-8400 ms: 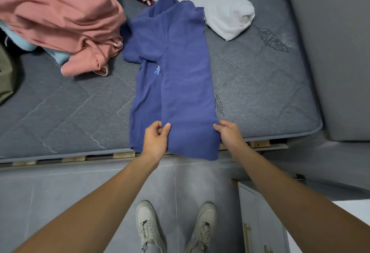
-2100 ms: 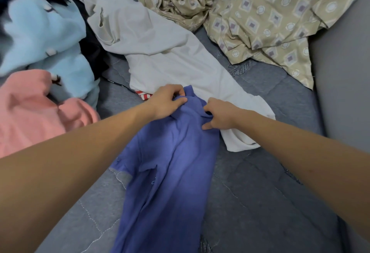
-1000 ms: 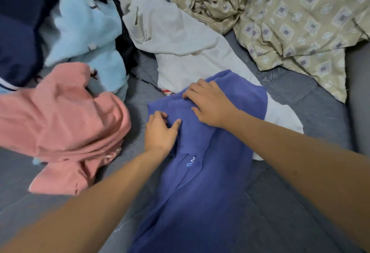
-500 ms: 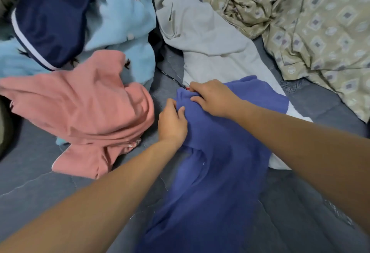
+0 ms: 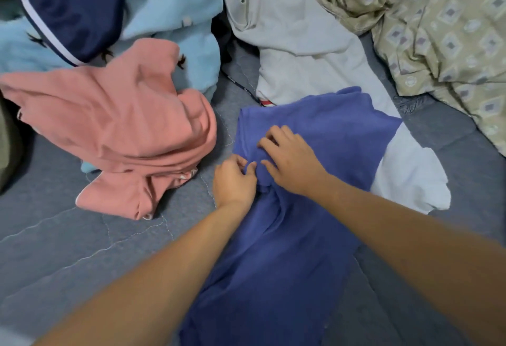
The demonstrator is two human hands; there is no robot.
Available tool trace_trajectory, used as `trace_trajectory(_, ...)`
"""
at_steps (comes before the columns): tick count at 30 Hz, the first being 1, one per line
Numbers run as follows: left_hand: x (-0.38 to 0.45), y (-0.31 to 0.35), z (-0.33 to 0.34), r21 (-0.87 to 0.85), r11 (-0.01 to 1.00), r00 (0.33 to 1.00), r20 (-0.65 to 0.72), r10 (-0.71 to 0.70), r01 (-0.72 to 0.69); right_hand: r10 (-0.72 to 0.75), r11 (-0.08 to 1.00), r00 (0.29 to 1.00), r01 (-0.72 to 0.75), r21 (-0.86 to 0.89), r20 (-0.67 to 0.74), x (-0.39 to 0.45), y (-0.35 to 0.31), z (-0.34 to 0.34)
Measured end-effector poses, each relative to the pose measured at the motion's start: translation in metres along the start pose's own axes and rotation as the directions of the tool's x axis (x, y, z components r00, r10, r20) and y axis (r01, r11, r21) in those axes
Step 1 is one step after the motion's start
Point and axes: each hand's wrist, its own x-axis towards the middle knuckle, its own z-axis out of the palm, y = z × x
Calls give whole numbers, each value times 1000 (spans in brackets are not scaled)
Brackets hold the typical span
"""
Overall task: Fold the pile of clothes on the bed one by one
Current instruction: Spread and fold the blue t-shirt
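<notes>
A blue-purple shirt (image 5: 323, 137) lies lengthwise on the grey quilted mattress (image 5: 82, 250), its far end folded back toward me. My left hand (image 5: 234, 181) pinches a bunch of this shirt at its left edge. My right hand (image 5: 290, 159) rests on the folded part just beside it, fingers curled into the cloth. The pile lies around it: a crumpled pink garment (image 5: 123, 126) to the left, a light blue fleece (image 5: 175, 3) and a navy garment with a white stripe (image 5: 76, 6) behind that, a white shirt (image 5: 301, 44) under the blue shirt's far end.
A beige patterned sheet (image 5: 438, 31) is bunched up at the far right of the bed. A dark olive cloth (image 5: 8, 140) shows at the left edge. Bare mattress lies at the near left and near right.
Both hands have slid toward me along the blue shirt and drawn its folded far end with them. My left hand now pinches the cloth close beside my right hand.
</notes>
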Motion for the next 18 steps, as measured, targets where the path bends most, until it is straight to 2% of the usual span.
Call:
trace_trajectory(2,0,-2,-3,-21,1000,1000,-20,-6,6,32,999,997,-34,17,72,-12,0,16)
trace_trajectory(4,2,-9,-6,-20,1000,996,-85,-1,0,68,997,994,-70,18,87,-15,-1,27)
trace_trajectory(7,-2,-28,-7,57,998,982,-182,47,-37,87,996,985,-89,10,151,-11,-5,32)
trace_trajectory(9,-9,-32,-7,46,999,975,-222,-13,23,111,992,977,-119,31,181,-4,-6,22)
trace_trajectory(11,-16,-23,-6,-4,990,971,-192,-142,144,136,987,979,-147,66,149,8,-7,1)
trace_trajectory(13,-16,-9,-6,-68,957,949,-124,-289,283,228,950,960,-256,178,163,27,-8,-17)
trace_trajectory(15,-11,5,-8,-80,924,924,-45,-379,375,320,873,902,-400,279,291,50,-8,-28)
trace_trajectory(18,-5,19,-11,-77,903,906,62,-418,422,287,899,871,-389,202,399,81,-6,-28)
